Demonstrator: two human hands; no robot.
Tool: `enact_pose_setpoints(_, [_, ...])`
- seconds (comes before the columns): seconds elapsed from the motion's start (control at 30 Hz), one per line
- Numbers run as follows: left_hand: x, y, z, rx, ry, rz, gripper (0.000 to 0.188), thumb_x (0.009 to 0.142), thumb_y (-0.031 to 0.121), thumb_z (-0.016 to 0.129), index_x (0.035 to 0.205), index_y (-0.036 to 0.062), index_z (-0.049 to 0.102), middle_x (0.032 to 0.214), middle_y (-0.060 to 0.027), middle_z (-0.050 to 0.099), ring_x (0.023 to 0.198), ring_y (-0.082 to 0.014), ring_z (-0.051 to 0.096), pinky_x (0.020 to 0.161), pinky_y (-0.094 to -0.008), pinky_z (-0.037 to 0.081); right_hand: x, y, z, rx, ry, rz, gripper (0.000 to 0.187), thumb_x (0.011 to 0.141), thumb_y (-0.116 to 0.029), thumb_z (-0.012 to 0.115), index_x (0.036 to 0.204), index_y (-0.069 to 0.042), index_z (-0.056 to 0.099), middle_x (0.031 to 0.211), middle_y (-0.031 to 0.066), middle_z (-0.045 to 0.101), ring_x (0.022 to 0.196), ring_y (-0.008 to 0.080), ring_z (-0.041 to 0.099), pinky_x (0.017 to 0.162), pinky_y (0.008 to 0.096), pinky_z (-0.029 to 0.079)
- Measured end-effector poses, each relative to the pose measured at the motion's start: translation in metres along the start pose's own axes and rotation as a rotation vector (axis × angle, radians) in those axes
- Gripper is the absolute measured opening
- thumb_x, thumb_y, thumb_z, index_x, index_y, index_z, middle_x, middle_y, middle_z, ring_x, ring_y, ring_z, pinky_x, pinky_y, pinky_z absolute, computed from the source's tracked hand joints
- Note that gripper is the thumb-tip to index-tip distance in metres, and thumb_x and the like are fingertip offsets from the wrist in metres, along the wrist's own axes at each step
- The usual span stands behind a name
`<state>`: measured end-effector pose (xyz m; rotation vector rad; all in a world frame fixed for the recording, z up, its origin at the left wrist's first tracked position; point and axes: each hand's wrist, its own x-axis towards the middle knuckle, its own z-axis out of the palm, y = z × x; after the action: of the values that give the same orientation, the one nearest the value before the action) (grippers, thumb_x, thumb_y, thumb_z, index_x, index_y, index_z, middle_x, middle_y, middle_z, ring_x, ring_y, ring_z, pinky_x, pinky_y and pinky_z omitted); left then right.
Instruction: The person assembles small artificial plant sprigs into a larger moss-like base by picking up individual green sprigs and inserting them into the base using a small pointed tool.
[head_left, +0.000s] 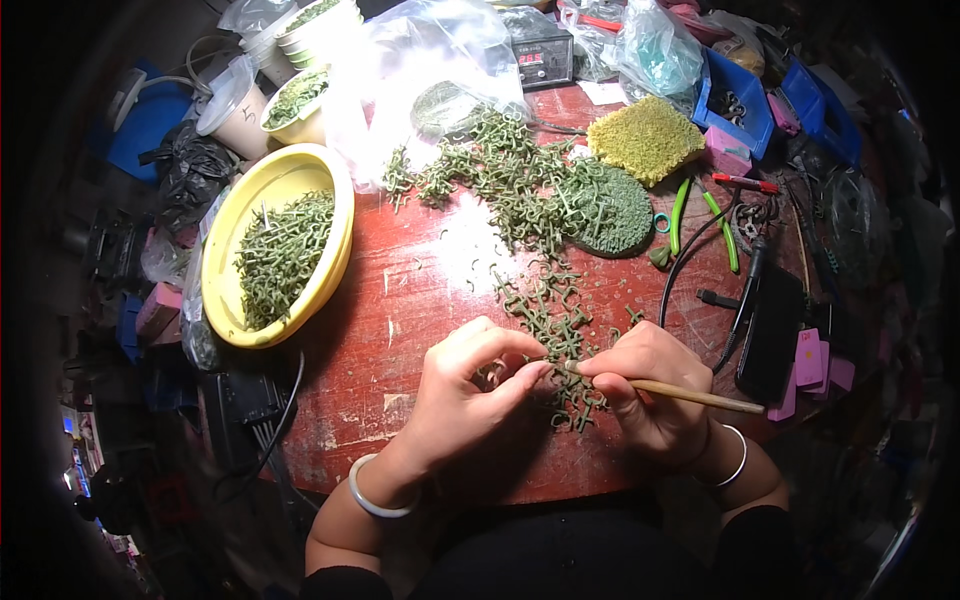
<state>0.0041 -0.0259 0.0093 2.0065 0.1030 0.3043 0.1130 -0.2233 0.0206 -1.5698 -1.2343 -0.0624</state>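
Note:
My right hand [662,385] is closed round a slim wooden-handled tool [712,399], whose rear end sticks out to the right. The tool's working tip is hidden near my fingertips. Opposite it, my left hand [455,385] pinches thumb and forefinger together; whatever is between them is too small to make out. The fingertips of both hands nearly meet over a strip of small green hook-shaped pieces [545,300] on the red table [385,300]. More of these pieces form a heap [515,175] farther back, partly lying on a round green textured pad [615,215].
At left stands a yellow basin [335,175] of similar green pieces. A yellow textured block [645,138], green-handled pliers [679,215] and a dark phone [770,330] lie at right. Behind are clear plastic bags [655,55], a digital display box [543,62] and blue bins [738,100].

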Motion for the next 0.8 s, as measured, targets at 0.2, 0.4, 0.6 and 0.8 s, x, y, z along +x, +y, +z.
enact_pose_setpoints(0.2, [-0.0003,0.0008,-0.0005,-0.005,-0.005,-0.011,0.013,0.085,0.005,0.079,0.096,0.0042,0.073,0.082,-0.0064,0.066,0.068,-0.0158,0.060,0.061,-0.0285,0.048,0.0007,0.0001,-0.0001,-0.030,-0.024,-0.030,0.011,0.094,-0.010,0.073,0.094,0.000,0.069,0.082,0.0087,0.067,0.066,0.0255,0.062,0.060,0.0353,0.049])
enact_pose_setpoints(0.4, [-0.0010,-0.0011,-0.0004,-0.014,-0.007,-0.011,0.013,0.085,0.005,0.079,0.096,0.0044,0.073,0.082,-0.0064,0.066,0.070,-0.0166,0.060,0.061,-0.0289,0.048,0.0002,0.0001,-0.0005,-0.025,-0.052,-0.031,0.011,0.094,-0.010,0.073,0.095,0.000,0.069,0.082,0.0092,0.066,0.065,0.0259,0.061,0.059,0.0357,0.049])
enact_pose_setpoints(0.6, [-0.0012,0.0001,-0.0006,-0.018,-0.019,-0.018,0.013,0.086,0.004,0.079,0.098,0.0033,0.074,0.085,-0.0056,0.067,0.074,-0.0137,0.060,0.064,-0.0271,0.047,0.0005,-0.0002,-0.0004,-0.001,-0.034,-0.015,0.011,0.095,-0.012,0.073,0.095,-0.001,0.069,0.082,0.0080,0.067,0.065,0.0247,0.061,0.059,0.0352,0.049])
enact_pose_setpoints(0.8, [-0.0015,-0.0017,0.0000,-0.030,-0.012,-0.036,0.013,0.086,0.005,0.079,0.098,0.0032,0.074,0.087,-0.0054,0.067,0.073,-0.0131,0.060,0.064,-0.0267,0.047,-0.0012,-0.0001,0.0026,0.011,0.019,0.006,0.012,0.096,-0.013,0.073,0.094,-0.002,0.070,0.082,0.0064,0.068,0.066,0.0236,0.062,0.059,0.0345,0.048])
